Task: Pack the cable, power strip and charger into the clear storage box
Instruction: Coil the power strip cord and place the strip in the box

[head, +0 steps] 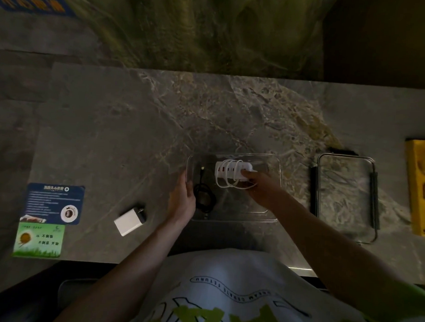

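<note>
The clear storage box (274,163) sits open on the marble table in front of me. A coiled black cable (205,196) lies inside it at the left. My right hand (261,189) reaches into the box and grips the white power strip (226,171), which has its white cord wound around it. My left hand (181,198) rests against the box's left wall, fingers apart, holding the box steady. The white charger (128,221) lies on the table to the left of the box, outside it.
The box's clear lid (345,196) with dark clips lies to the right. A yellow package (420,187) is at the far right edge. A blue card (53,203) and a green card (39,240) lie at the left near the table's front edge.
</note>
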The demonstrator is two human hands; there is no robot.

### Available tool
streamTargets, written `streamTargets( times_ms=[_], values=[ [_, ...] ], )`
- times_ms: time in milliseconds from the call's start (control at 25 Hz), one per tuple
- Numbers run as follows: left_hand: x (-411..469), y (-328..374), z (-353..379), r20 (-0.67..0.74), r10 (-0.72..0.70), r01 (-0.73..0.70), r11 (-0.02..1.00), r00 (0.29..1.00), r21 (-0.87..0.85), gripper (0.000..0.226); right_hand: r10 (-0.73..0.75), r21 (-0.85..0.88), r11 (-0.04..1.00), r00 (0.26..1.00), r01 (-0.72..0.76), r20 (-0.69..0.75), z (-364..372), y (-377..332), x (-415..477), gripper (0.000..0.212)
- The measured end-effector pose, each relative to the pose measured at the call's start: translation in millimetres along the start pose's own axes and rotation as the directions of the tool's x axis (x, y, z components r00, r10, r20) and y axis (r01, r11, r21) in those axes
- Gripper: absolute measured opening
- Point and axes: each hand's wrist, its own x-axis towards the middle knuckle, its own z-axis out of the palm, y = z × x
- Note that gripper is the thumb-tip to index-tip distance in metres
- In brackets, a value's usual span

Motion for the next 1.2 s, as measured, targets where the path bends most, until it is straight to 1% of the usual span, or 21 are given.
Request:
streamTargets(
  times_ms=[40, 80, 200, 280, 360, 400, 440, 520, 600, 680, 720, 800, 840, 920, 1000, 1120, 1200],
  values=[
    [1, -2, 0, 0.0, 0.0, 0.0, 1.0, 1.0, -0.003, 0.045, -0.001, -0.015, 1.0, 1.0, 0.001, 0.03, 3, 1, 0, 0.06],
    [1, -3, 1, 0.005, 0.0, 0.0, 1.0, 1.0, -0.007, 0.045, -0.002, -0.039, 0.999, 0.999, 0.004, 0.05, 6, 3, 0, 0.057],
    [2, -4, 1, 0.013, -0.013, 0.013, 1.0, 1.0, -0.004, 0.045, 0.002, -0.06, 0.998, 0.999, 0.0, 0.036, 16, 4, 4, 0.047],
    [2, -3, 1, 0.004, -0.004, 0.004, 1.0, 1.0, 0.003, 0.045, -0.021, -0.079, 0.997, 0.999, 0.024, 0.04, 22, 5, 3, 0.038],
    [2, -4, 1, 0.0, 0.006, -0.006, 1.0, 1.0, 0.01, 0.045, -0.063, -0.151, 0.986, 0.997, 0.069, 0.043, 23, 9, 4, 0.028],
    [2, -4, 2, 0.001, 0.009, -0.009, 1.0, 1.0, 0.012, 0.046, -0.098, -0.207, 0.973, 0.994, 0.104, 0.041, 25, 10, 2, 0.026],
    [2, -4, 2, 0.0, 0.01, -0.01, 1.0, 1.0, 0.017, 0.046, -0.141, -0.269, 0.952, 0.989, 0.147, 0.042, 28, 11, 1, 0.026],
    [3, -4, 3, -0.01, 0.011, -0.011, 1.0, 1.0, 0.026, 0.046, -0.242, -0.426, 0.873, 0.969, 0.237, 0.042, 35, 13, 0, 0.022],
    [4, -4, 4, -0.017, 0.023, -0.023, 1.0, 1.0, 0.014, 0.047, -0.308, -0.547, 0.789, 0.95, 0.282, 0.045, 43, 15, -1, 0.015],
    [4, -4, 4, -0.014, 0.041, -0.041, 0.999, 0.999, 0.007, 0.045, -0.342, -0.635, 0.719, 0.939, 0.283, 0.031, 50, 17, 0, 0.017],
    [4, -5, 4, -0.016, 0.047, -0.048, 0.999, 0.999, -0.005, 0.043, -0.345, -0.669, 0.692, 0.938, 0.271, 0.023, 53, 18, 3, 0.022],
    [4, -8, 4, -0.018, 0.05, -0.051, 0.998, 0.999, -0.031, 0.042, -0.338, -0.697, 0.676, 0.941, 0.24, -0.005, 56, 20, 8, 0.039],
    [4, -9, 4, -0.02, 0.045, -0.046, 0.998, 0.999, -0.032, 0.042, -0.331, -0.702, 0.677, 0.944, 0.221, -0.022, 56, 21, 11, 0.043],
    [4, -8, 5, -0.022, 0.037, -0.038, 0.999, 0.999, -0.024, 0.041, -0.322, -0.718, 0.669, 0.945, 0.19, -0.051, 57, 21, 12, 0.041],
    [4, -7, 5, -0.021, 0.031, -0.031, 0.999, 0.999, -0.018, 0.041, -0.339, -0.747, 0.64, 0.938, 0.179, -0.065, 57, 18, 8, 0.04],
    [3, -7, 4, -0.025, 0.032, -0.033, 0.999, 0.999, -0.015, 0.043, -0.401, -0.826, 0.529, 0.915, 0.192, -0.044, 57, 19, 5, 0.041],
    [4, -8, 5, -0.023, 0.033, -0.034, 0.999, 0.999, -0.009, 0.043, -0.433, -0.841, 0.494, 0.901, 0.219, -0.019, 56, 20, 2, 0.041]
  ],
)
